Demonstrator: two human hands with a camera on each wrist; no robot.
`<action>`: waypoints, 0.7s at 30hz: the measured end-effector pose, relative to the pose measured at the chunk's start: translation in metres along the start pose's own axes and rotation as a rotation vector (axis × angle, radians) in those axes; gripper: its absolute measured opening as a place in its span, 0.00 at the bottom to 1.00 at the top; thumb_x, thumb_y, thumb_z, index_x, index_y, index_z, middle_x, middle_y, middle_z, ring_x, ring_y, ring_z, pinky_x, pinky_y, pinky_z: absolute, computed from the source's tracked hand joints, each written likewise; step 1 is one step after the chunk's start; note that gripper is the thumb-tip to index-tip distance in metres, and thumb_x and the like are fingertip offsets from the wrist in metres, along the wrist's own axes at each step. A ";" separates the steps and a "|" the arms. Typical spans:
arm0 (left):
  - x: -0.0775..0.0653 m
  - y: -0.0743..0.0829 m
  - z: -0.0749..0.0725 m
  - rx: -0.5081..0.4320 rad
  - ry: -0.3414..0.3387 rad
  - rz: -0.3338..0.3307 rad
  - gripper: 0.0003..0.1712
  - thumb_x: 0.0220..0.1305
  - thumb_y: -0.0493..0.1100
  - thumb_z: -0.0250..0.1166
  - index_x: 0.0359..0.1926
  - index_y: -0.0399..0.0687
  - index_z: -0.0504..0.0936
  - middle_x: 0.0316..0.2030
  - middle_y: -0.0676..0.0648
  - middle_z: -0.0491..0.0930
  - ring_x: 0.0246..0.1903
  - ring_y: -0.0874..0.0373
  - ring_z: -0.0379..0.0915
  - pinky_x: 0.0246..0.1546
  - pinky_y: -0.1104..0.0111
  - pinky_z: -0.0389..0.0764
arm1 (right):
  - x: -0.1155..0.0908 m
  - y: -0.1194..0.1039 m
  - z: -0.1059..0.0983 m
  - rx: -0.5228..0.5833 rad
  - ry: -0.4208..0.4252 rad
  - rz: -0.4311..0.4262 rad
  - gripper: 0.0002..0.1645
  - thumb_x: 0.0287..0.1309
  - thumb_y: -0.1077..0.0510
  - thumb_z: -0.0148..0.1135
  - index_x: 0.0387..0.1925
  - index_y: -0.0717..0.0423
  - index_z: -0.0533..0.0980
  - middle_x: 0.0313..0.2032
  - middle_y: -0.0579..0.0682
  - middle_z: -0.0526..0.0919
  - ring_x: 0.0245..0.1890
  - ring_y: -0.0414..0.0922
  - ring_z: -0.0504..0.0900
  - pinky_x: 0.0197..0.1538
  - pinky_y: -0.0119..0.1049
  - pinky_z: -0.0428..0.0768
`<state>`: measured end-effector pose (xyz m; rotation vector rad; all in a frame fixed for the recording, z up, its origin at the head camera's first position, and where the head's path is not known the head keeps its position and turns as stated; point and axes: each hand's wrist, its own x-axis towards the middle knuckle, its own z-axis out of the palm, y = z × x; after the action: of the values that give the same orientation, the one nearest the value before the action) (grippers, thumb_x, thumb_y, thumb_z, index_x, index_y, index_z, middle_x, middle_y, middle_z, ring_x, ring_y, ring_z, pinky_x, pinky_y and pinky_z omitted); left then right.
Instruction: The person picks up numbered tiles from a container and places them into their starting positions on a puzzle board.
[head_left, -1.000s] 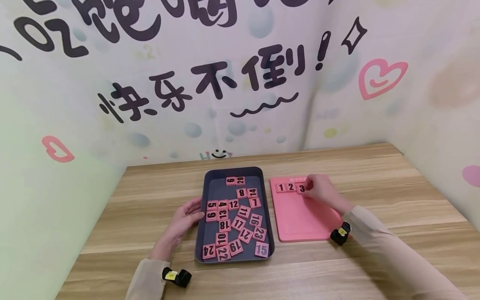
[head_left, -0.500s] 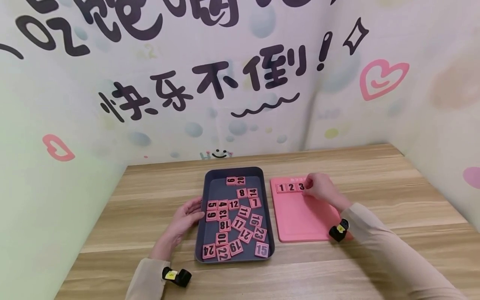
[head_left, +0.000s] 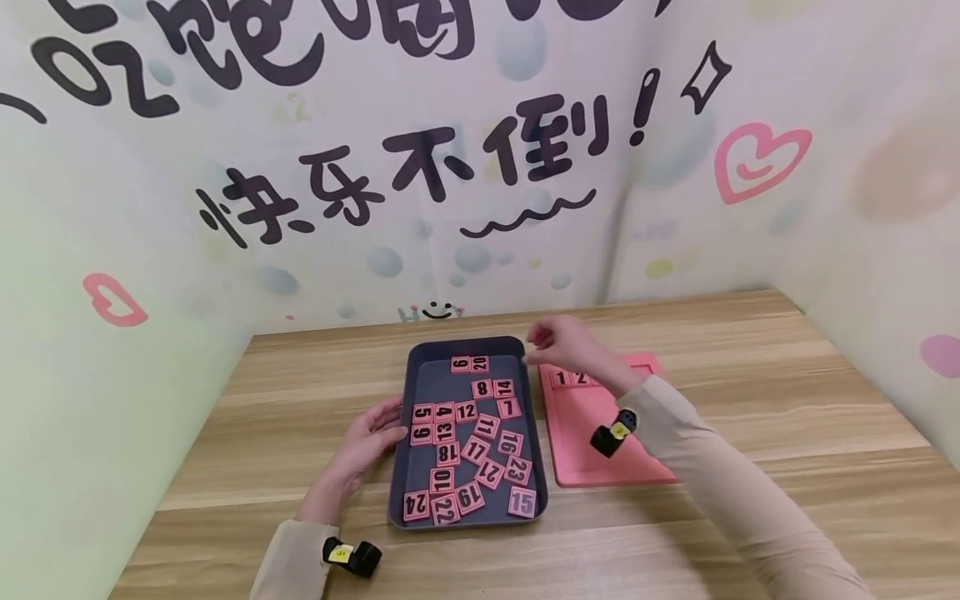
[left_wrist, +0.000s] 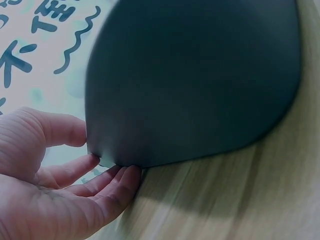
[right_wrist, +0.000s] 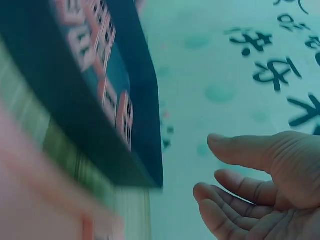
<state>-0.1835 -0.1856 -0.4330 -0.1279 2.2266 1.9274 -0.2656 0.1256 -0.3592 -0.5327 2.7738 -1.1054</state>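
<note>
Right hand empty beside the tray's far corner, left hand at its side

The right hand (head_left: 566, 342) holds nothing; its thumb and fingertips stand apart, close to the dark tray (head_left: 435, 379) but clear of it. Nearer the person than that hand, numbered pink tiles (head_left: 466, 411) lie loose in the tray. Below the right wrist is the pink board (head_left: 573, 458), where tile 1 (head_left: 560, 379) and tile 2 (head_left: 580, 378) sit side by side. The left hand (head_left: 371, 433), fingers loosely bent and thumb apart, touches the tray's left wall beside it, on the wooden table (head_left: 300, 400).
</note>
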 end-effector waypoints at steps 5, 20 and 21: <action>-0.001 -0.001 0.000 0.003 0.003 0.002 0.30 0.61 0.27 0.54 0.65 0.32 0.62 0.61 0.30 0.65 0.60 0.40 0.62 0.59 0.56 0.67 | 0.018 -0.020 0.030 0.073 -0.101 -0.011 0.16 0.48 0.61 0.70 0.39 0.64 0.78 0.34 0.53 0.81 0.34 0.44 0.78 0.39 0.35 0.79; -0.002 0.001 -0.002 -0.008 -0.010 0.002 0.30 0.61 0.27 0.55 0.65 0.31 0.61 0.61 0.29 0.65 0.61 0.40 0.62 0.57 0.59 0.69 | 0.041 -0.042 0.100 0.064 -0.258 -0.035 0.14 0.48 0.63 0.70 0.40 0.62 0.81 0.32 0.50 0.81 0.32 0.40 0.77 0.37 0.30 0.77; -0.002 0.001 -0.002 -0.010 -0.014 0.005 0.30 0.61 0.27 0.54 0.65 0.31 0.61 0.61 0.29 0.65 0.61 0.40 0.61 0.57 0.60 0.69 | 0.041 -0.042 0.102 0.059 -0.265 -0.038 0.14 0.48 0.63 0.70 0.40 0.62 0.81 0.33 0.50 0.81 0.32 0.40 0.77 0.37 0.30 0.77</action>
<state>-0.1816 -0.1872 -0.4316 -0.1104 2.2107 1.9360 -0.2688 0.0163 -0.4036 -0.6743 2.5070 -1.0359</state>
